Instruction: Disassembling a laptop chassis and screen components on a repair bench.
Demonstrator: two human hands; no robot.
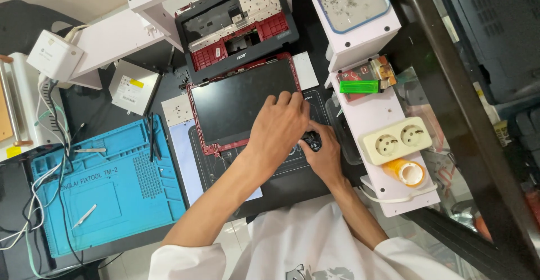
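My laptop screen panel (239, 104) lies at the bench's middle, the opened laptop base (236, 24) behind it, the repair mat (107, 187) to its left, and the double socket (395, 140) on the shelf (374, 114) to its right.

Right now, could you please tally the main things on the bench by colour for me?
Red: 2, the laptop screen frame under the left hand and the laptop base
Blue: 1, the work mat
Green: 1, the lighter
Cream: 1, the double socket
Orange: 1, the capped bottle
Total: 6
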